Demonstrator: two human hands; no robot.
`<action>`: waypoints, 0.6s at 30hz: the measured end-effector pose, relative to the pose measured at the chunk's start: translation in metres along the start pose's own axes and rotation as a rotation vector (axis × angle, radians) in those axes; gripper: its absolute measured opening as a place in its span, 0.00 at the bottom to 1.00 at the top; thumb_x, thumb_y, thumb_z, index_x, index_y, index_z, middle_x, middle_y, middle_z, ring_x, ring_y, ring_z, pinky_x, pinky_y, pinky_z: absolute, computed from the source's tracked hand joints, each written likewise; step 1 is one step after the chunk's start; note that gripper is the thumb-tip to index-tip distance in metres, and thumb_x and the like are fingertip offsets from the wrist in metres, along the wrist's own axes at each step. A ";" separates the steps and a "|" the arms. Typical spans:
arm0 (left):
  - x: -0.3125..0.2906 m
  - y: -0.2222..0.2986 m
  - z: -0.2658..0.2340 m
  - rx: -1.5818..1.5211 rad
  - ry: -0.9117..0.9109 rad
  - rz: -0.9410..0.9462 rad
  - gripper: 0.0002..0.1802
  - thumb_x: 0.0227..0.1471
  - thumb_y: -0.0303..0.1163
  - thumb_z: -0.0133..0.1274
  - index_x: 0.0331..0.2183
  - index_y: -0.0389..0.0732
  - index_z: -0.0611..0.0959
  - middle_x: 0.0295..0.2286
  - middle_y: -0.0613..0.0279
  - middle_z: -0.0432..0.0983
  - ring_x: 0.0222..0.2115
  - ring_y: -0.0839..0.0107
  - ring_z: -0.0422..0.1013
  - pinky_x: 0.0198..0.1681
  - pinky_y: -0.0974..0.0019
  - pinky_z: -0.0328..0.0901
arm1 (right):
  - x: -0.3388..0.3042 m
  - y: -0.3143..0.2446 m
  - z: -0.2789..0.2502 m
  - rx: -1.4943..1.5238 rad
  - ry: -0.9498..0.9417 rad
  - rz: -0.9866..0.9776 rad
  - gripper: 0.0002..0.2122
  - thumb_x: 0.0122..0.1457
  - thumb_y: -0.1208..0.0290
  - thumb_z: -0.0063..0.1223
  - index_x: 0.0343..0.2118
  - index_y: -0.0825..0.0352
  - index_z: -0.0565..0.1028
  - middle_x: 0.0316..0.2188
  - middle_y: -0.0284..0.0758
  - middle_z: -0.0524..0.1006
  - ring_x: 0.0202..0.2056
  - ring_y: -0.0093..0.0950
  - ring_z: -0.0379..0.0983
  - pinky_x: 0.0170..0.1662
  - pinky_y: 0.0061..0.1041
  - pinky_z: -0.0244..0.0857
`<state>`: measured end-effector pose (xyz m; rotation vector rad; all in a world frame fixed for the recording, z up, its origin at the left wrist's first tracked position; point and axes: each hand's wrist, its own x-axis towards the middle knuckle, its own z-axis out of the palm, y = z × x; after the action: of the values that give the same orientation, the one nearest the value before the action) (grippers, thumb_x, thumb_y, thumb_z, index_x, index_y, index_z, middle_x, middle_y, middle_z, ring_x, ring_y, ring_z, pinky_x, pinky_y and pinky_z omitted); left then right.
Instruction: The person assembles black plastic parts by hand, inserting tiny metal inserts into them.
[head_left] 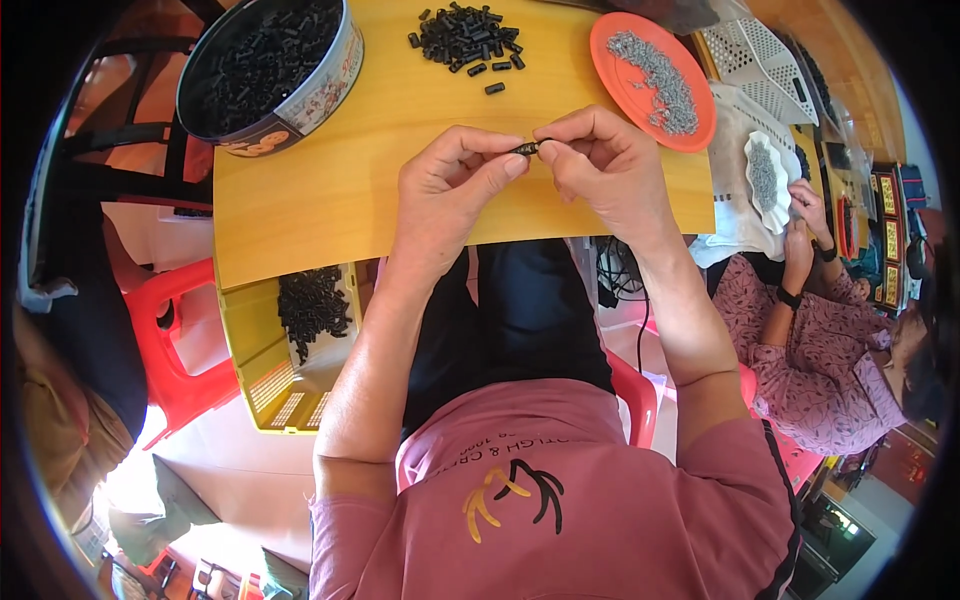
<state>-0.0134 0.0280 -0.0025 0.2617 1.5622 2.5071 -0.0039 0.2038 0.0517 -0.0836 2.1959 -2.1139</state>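
Over the near part of the yellow-brown table (330, 200), a small black cylindrical piece (525, 149) is held between my two hands. Thumb and fingertips of my left hand (450, 185) pinch its left end, while my right hand (605, 165) grips the right end. Fingertips hide part of the piece, and I cannot tell whether it is one part or two joined. Beyond my hands lies a pile of short black cylindrical parts (465, 38), with one loose part (494, 88) nearer me. An orange-red plate (605, 50) at the right carries small silvery metal pieces (665, 95).
A round tin (325, 95) full of black parts stands at the table's left. Below the edge, a yellow basket (250, 340) holds more black parts (312, 305). At right, a co-worker's hands (805, 215) are beside a white scalloped dish (780, 205). A red stool (175, 370) stands left.
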 end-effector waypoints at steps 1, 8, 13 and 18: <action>0.000 0.000 0.000 0.010 -0.005 -0.007 0.08 0.53 0.21 0.58 0.38 0.35 0.81 0.33 0.61 0.80 0.35 0.75 0.76 0.42 0.73 0.71 | 0.000 0.001 -0.002 0.036 -0.016 0.050 0.04 0.58 0.79 0.55 0.36 0.71 0.76 0.28 0.30 0.77 0.25 0.12 0.71 0.27 0.12 0.64; 0.002 0.000 -0.004 -0.079 -0.030 -0.028 0.08 0.53 0.22 0.59 0.38 0.35 0.81 0.33 0.59 0.80 0.34 0.74 0.77 0.42 0.72 0.71 | -0.004 0.012 0.008 0.107 -0.006 -0.047 0.05 0.59 0.78 0.56 0.36 0.71 0.76 0.29 0.31 0.78 0.25 0.13 0.71 0.27 0.13 0.65; 0.005 -0.001 -0.004 -0.157 -0.007 -0.025 0.07 0.53 0.23 0.58 0.37 0.34 0.81 0.33 0.59 0.80 0.35 0.73 0.77 0.42 0.71 0.71 | 0.000 0.009 0.008 0.059 -0.031 -0.116 0.05 0.60 0.76 0.55 0.37 0.72 0.76 0.29 0.31 0.78 0.25 0.13 0.70 0.27 0.12 0.63; 0.004 0.000 -0.003 -0.148 -0.005 0.008 0.09 0.53 0.22 0.59 0.38 0.36 0.81 0.39 0.58 0.78 0.39 0.74 0.74 0.45 0.69 0.69 | -0.003 0.006 0.000 0.195 -0.036 0.035 0.09 0.63 0.68 0.53 0.37 0.70 0.76 0.27 0.29 0.76 0.21 0.13 0.67 0.24 0.14 0.62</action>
<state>-0.0178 0.0268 -0.0038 0.2534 1.3670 2.6098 -0.0011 0.2043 0.0453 -0.0680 1.9456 -2.2750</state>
